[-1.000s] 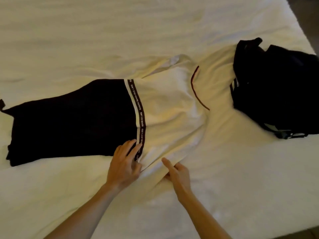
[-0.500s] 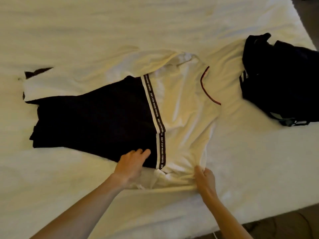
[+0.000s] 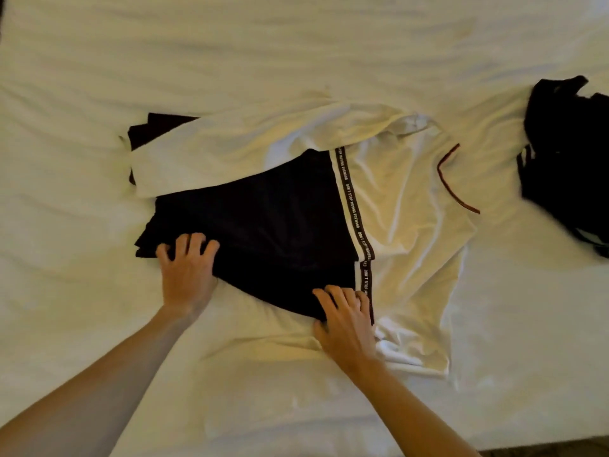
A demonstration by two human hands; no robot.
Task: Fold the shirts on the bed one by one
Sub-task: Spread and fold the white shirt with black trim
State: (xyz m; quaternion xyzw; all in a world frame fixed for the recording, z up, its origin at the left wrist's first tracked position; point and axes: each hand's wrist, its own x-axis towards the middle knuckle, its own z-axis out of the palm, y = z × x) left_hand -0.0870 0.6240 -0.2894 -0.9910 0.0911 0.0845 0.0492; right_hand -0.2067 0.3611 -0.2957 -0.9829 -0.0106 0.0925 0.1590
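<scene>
Item one: a black-and-white shirt [image 3: 379, 206], lying mid-bed on the white sheet of the bed [image 3: 230, 54], part folded. The chest end is white with a thin dark red collar edge [image 3: 456, 183] toward the right; the lower body is black. A long white sleeve [image 3: 230, 156] is laid across the upper edge of the black part, and a scrap of black cloth shows past its far left end. A printed tape [image 3: 354, 212] runs along the seam between black and white; white capitals on black read "DON'T STOP MOVING FORWARD", repeated lower down where only "DON'T STOP" shows above the fingers.

Left hand [image 3: 188, 272]: fingers spread and a little bent, pressing on the black hem corner at the left; whether they pinch the cloth cannot be told.

Right hand [image 3: 346, 316]: fingers bent over the near edge of the black panel, just beside the tape, gripping the cloth there. White fabric is bunched just right of the wrist.

Item two: a heap of dark clothing [image 3: 566, 166] at the bed's right edge, well apart from the shirt, unfolded; no label readable.
</scene>
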